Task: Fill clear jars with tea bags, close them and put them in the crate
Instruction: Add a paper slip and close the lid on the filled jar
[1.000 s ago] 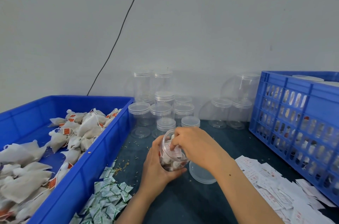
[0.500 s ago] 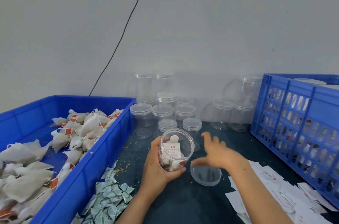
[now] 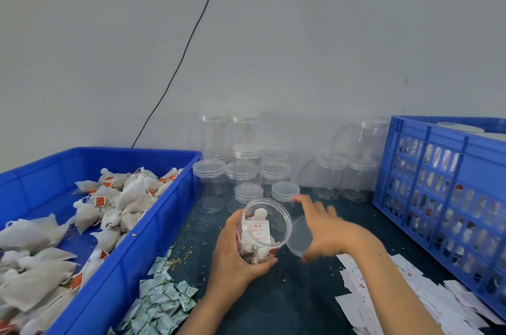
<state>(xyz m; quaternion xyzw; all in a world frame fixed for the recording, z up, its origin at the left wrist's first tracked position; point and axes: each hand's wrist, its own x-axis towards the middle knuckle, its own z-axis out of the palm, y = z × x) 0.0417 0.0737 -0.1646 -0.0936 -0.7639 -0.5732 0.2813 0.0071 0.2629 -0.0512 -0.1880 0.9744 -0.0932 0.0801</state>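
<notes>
Above the dark tabletop, left hand grasps an open tea-bag-filled clear jar tilted toward the camera, while right hand, fingers spread, reaches over the loose lid just beside it.

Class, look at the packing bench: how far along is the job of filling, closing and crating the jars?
Done: closed jars already sit in the crate. In hand: the left hand grips an open jar holding tea bags and a slip, while the right hand reaches over the loose lid. Left: close and crate it, then fill the empty jars.
</notes>
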